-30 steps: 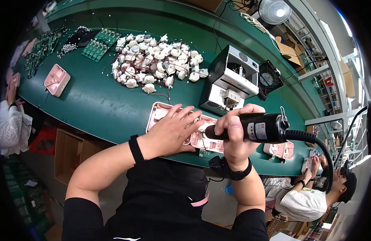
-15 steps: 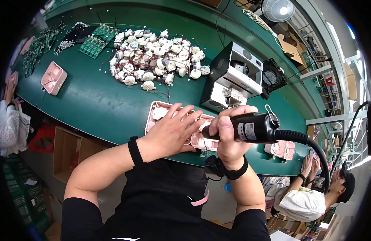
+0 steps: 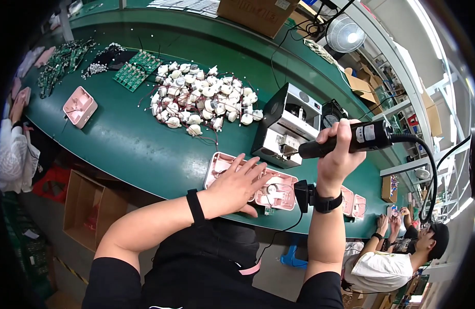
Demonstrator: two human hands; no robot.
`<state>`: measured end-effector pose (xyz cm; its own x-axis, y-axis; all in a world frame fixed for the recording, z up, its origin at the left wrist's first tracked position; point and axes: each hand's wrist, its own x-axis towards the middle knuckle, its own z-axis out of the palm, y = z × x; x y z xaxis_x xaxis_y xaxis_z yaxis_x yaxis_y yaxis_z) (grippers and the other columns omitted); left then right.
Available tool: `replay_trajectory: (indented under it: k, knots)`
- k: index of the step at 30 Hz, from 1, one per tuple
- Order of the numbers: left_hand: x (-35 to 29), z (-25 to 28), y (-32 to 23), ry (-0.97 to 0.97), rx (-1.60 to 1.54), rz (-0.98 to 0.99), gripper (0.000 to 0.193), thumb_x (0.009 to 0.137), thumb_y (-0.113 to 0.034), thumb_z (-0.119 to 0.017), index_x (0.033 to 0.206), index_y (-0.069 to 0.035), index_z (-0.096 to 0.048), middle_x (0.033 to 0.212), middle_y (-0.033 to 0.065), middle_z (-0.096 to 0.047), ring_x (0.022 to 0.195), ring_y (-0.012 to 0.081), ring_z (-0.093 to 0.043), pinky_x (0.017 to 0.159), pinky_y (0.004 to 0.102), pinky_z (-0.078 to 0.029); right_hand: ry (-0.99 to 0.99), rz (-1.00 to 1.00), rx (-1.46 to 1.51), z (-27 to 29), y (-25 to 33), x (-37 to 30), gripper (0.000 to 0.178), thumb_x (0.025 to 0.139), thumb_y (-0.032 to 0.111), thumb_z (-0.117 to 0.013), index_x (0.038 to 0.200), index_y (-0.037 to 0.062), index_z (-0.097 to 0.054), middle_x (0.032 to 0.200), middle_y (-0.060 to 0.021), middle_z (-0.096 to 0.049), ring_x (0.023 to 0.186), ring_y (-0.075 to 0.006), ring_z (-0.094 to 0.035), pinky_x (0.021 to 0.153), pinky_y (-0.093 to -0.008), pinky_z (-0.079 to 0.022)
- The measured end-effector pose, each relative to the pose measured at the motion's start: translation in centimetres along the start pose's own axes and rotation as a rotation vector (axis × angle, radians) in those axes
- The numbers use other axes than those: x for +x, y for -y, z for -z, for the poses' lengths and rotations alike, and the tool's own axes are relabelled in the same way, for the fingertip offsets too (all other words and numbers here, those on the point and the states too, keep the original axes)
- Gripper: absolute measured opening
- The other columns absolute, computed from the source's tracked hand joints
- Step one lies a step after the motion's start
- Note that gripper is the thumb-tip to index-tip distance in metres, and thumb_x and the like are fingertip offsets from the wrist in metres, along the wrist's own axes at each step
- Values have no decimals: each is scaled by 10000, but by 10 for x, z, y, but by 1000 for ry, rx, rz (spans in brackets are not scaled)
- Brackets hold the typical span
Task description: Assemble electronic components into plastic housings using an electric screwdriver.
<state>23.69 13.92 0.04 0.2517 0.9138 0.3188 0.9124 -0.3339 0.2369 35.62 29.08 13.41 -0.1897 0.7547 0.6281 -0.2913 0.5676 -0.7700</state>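
Pink casing [image 3: 285, 194] under spread left hand [image 3: 233, 188] — right hand [image 3: 340, 157] apart, tight around a black electric screwdriver [image 3: 368, 135].

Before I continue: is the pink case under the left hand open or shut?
Open: inside the pink case, a round white part shows beside the left hand.

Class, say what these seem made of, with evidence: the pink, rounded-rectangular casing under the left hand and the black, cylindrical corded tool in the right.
Pink casing: probably moulded plastic, satin finish; smooth, evenly coloured walls and rounded corners suggest it.
Black tool: likely hard plastic with a low sheen, its body smooth and dark; painted metal is possible.
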Motion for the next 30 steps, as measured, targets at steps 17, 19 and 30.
replay_trajectory:
  k: [17, 19, 30]
  knots:
    - [-51, 48, 111, -202, 129, 382, 247, 839, -81, -729, 1070, -61, -645, 1126, 89, -648, 1049, 306, -629, 886, 388, -519, 57, -123, 122, 9, 31, -35, 159, 973, 119, -582, 1076, 28, -503, 735, -59, -517, 522, -169, -514, 509, -325, -466]
    - [-64, 46, 104, -220, -36, 463, 239, 826, -59, -738, 1040, -57, -631, 1114, 96, -646, 1008, 318, -639, 851, 402, -526, 64, -84, 111, 11, 39, -43, 206, 974, 124, -573, 1131, 35, -474, 742, -64, -511, 515, -172, -504, 507, -330, -468]
    - [-85, 55, 133, -292, -201, 605, 245, 813, -9, -735, 1015, -35, -600, 1084, 128, -640, 971, 359, -640, 813, 402, -523, 161, -72, 128, 20, 44, -61, 293, 970, 181, -595, 1168, 42, -432, 761, -80, -512, 512, -167, -502, 505, -317, -470]
